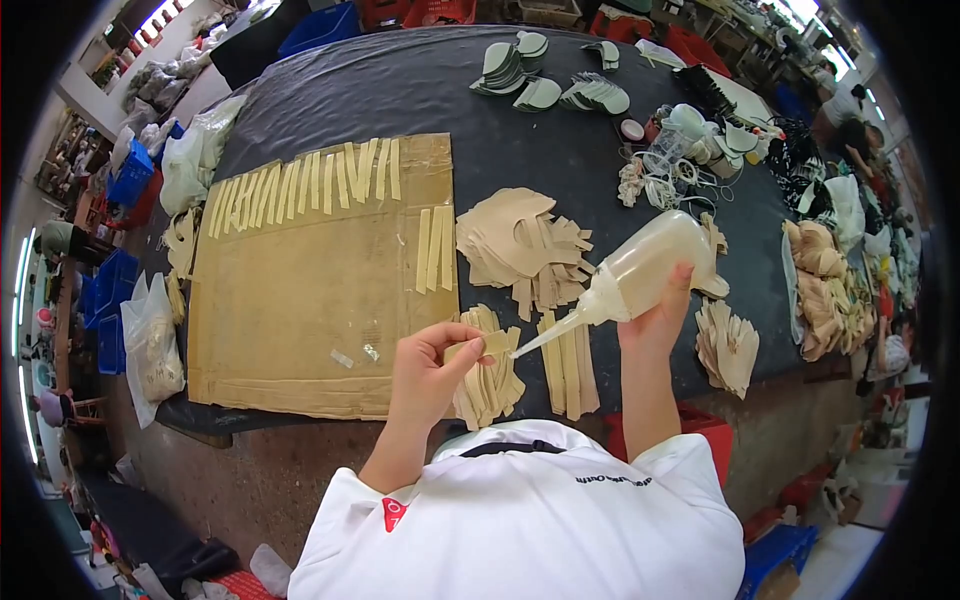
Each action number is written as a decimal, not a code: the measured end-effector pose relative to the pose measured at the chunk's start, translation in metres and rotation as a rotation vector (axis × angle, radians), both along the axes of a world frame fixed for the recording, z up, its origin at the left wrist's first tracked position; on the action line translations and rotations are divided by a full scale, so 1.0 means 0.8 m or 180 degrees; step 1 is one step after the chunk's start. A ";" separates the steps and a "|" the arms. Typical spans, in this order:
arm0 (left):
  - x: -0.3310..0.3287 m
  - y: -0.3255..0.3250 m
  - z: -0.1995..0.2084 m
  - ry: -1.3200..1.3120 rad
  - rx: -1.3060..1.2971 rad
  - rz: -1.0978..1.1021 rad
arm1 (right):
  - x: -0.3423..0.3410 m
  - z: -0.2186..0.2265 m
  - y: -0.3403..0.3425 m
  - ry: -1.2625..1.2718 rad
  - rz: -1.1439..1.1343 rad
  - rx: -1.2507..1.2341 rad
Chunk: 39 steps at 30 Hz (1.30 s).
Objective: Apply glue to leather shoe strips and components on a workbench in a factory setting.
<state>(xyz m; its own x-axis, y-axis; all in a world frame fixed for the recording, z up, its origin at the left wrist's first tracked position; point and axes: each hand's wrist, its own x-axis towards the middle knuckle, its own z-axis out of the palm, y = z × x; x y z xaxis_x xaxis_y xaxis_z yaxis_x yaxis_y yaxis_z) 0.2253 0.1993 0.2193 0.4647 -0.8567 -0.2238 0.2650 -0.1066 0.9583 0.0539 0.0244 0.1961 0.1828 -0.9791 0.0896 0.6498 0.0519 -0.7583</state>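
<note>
My left hand [432,370] pinches a short pale yellow strip [494,343] between thumb and fingers. In my right hand [655,325] is a translucent squeeze bottle [650,262], tilted so that its long thin nozzle points down to the left. The nozzle's tip is at the strip's right end; whether they touch I cannot tell. Below the strip lies a pile of cream strips [485,385], and right of it stand longer beige strips [568,370] side by side. A brown cardboard sheet [300,300] on the left carries a row of narrow yellow strips [290,190] and several more at its right edge.
Beige cut pieces [515,240] are heaped beyond my hands, with another fanned stack [727,345] at the right. Grey-green rounded pieces [500,72] lie at the far side of the dark-covered table [370,85]. A plastic bag [152,345] hangs by the left edge.
</note>
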 end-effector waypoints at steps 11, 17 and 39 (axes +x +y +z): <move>0.012 0.005 -0.003 0.0148 -0.0148 0.0046 | 0.011 -0.001 0.003 0.0042 0.0137 -0.0090; 0.051 -0.001 -0.049 -0.0084 0.0113 0.0051 | -0.011 -0.032 -0.002 -0.0001 0.0518 0.0239; 0.175 -0.213 -0.291 -0.4188 0.1457 0.1532 | -0.140 -0.106 0.035 0.0381 -0.1210 0.1482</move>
